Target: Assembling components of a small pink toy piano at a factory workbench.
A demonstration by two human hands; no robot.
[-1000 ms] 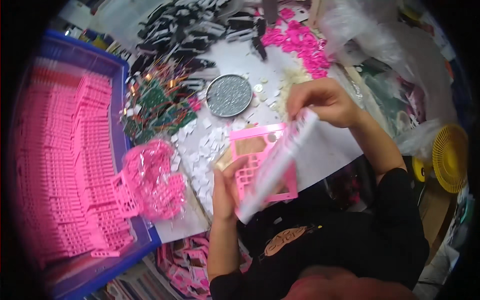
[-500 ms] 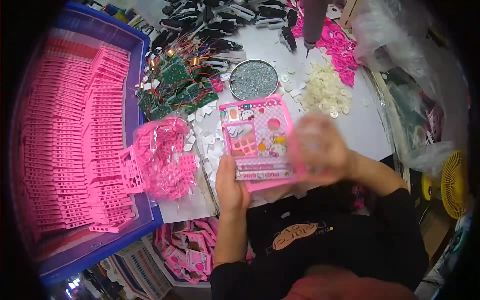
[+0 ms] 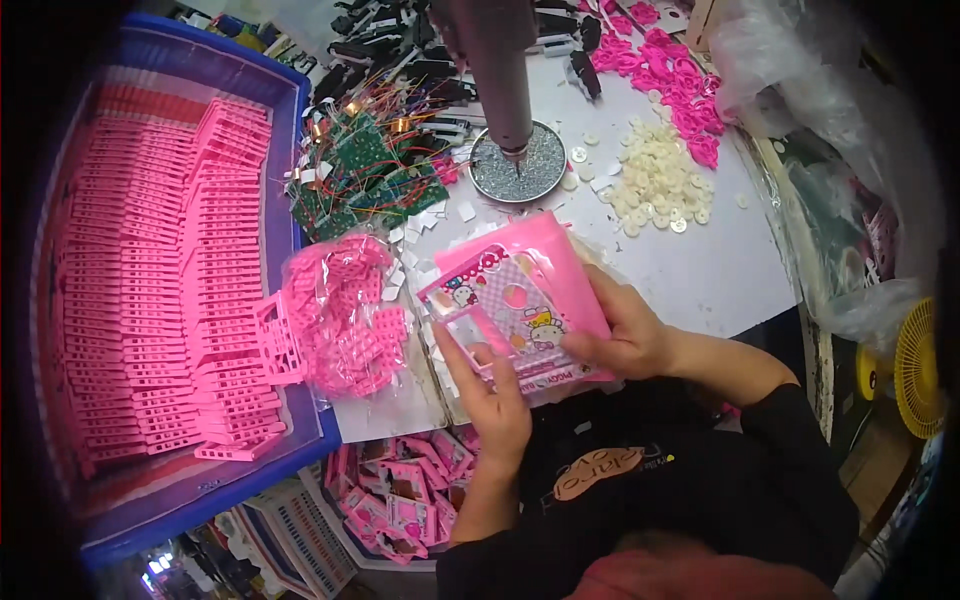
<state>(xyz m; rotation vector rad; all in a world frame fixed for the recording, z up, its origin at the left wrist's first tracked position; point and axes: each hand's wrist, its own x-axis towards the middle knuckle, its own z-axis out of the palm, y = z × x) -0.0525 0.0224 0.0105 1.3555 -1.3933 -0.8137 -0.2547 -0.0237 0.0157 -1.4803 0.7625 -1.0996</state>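
Steadying a printed sheet [image 3: 518, 287] against a pink panel [image 3: 562, 262] from both sides, the person's hands meet near the middle of the head view, just above the table's near edge. The right hand [image 3: 635, 335] is partly closed, its thumb on the sheet and its fingers along the panel's right edge, probably to keep the two layers together. The left hand [image 3: 500, 415] is half curled at the sheet's lower left corner, thumb on the face, apparently to control its angle; the sheet sits skewed over the panel.

Beyond them, a power screwdriver [image 3: 500, 85] hangs above a round tin [image 3: 560, 188] of small grey bits, likely so both share one reach. Wired circuit boards [image 3: 365, 155], cream discs [image 3: 660, 180] and hot-pink pieces [image 3: 665, 70] lie in separate heaps, presumably to avoid mixing.

At the left, a blue crate [image 3: 290, 75] holds pink frames [image 3: 150, 300] stacked in tight rows, which seems to save space. A clear bag [image 3: 345, 320] of pink parts rests beside it.
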